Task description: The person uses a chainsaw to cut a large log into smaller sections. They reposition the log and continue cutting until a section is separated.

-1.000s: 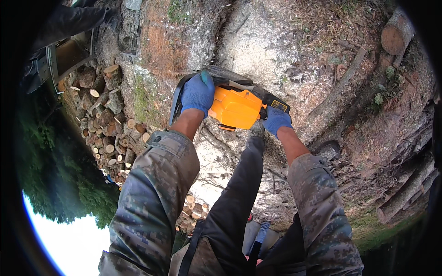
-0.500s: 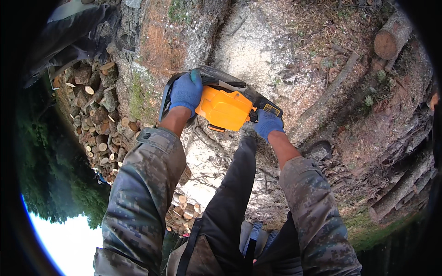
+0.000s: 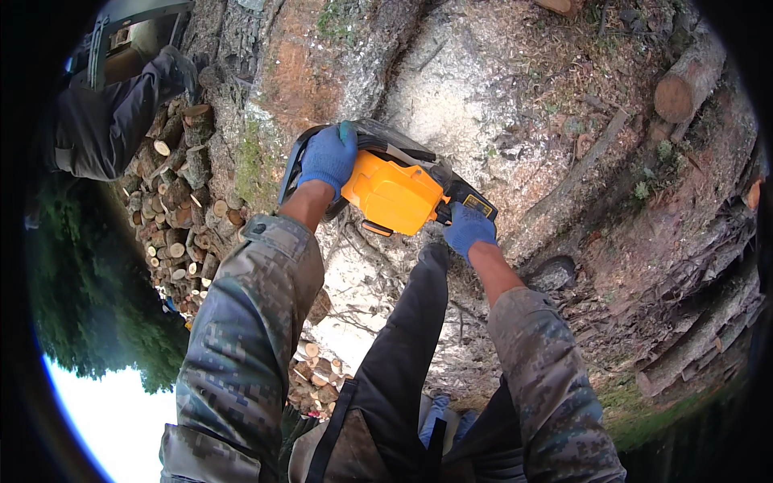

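Observation:
Out in front of me I hold a chainsaw (image 3: pixel 394 193) with a yellow-orange housing and black parts. My left hand (image 3: pixel 328 157), in a blue knit glove, is closed around the black handle at its left end. At the right end my right hand (image 3: pixel 469 229), gloved the same way, wraps the black grip below a dark panel with a yellow label. The bar and chain cannot be made out. Sawdust-covered ground (image 3: pixel 439 97) lies beyond the saw, and my dark-trousered leg (image 3: pixel 403 330) reaches forward beneath it.
Cut logs (image 3: pixel 181 217) are piled on the left, near another person's dark-trousered leg (image 3: pixel 101 129). A sawn log (image 3: pixel 684 80) lies at the upper right. Branches (image 3: pixel 576 173) and bark-covered wood (image 3: pixel 700 330) spread along the right side.
At the upper left, the other person's leg has shifted and a metal frame now shows behind it. My hands keep their hold on the chainsaw, which has hardly moved.

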`<state>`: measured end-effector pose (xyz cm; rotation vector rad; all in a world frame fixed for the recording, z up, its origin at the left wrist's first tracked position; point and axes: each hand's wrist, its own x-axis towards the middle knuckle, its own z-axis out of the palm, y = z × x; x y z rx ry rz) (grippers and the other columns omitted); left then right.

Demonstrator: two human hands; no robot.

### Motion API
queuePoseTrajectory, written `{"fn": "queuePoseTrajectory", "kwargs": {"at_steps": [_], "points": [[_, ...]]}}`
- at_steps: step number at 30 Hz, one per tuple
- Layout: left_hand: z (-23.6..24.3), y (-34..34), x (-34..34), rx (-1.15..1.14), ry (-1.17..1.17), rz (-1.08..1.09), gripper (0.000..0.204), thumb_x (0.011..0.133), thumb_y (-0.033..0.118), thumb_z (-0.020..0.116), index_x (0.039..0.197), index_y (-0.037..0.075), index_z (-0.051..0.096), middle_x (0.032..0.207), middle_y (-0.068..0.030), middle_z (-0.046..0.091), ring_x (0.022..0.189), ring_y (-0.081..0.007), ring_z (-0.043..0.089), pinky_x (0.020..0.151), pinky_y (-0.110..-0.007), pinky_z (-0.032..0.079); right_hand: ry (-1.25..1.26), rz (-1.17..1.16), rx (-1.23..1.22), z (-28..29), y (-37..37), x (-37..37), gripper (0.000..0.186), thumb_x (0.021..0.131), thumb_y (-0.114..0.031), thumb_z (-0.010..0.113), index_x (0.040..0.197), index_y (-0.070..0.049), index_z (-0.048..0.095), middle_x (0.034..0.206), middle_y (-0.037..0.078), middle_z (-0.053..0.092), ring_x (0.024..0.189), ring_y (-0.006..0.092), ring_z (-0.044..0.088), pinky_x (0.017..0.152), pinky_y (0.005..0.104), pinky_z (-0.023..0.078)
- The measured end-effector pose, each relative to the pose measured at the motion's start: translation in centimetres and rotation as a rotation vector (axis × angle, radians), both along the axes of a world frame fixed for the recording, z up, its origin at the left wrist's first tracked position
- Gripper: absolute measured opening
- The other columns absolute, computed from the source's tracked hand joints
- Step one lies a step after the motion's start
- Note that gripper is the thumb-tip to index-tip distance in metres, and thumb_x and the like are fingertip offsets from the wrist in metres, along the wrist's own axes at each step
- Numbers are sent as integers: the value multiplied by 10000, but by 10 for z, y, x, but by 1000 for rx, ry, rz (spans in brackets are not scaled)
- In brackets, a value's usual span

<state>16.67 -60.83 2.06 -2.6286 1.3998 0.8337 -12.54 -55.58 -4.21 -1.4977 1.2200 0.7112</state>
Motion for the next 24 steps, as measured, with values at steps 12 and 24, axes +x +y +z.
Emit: {"fn": "queuePoseTrajectory", "kwargs": {"at_steps": [12,24], "points": [[14,-3,23,-4,64,5,557,1021,442,430,1002,-36,715,983,-332,673,948,-516,639,875,-569,494,-38,29,-55,35,2,10,414,846,-292,643,1185,-54,617,1085,259,707,1051,412,683,916,492,518],[16,-8,44,6,77,18,590,1011,467,433,982,-50,714,986,-341,670,965,-515,643,894,-560,498,-14,50,-81,52,5,22,403,837,-297,661,1163,-64,617,1083,250,710,1051,405,685,919,486,526]]}}
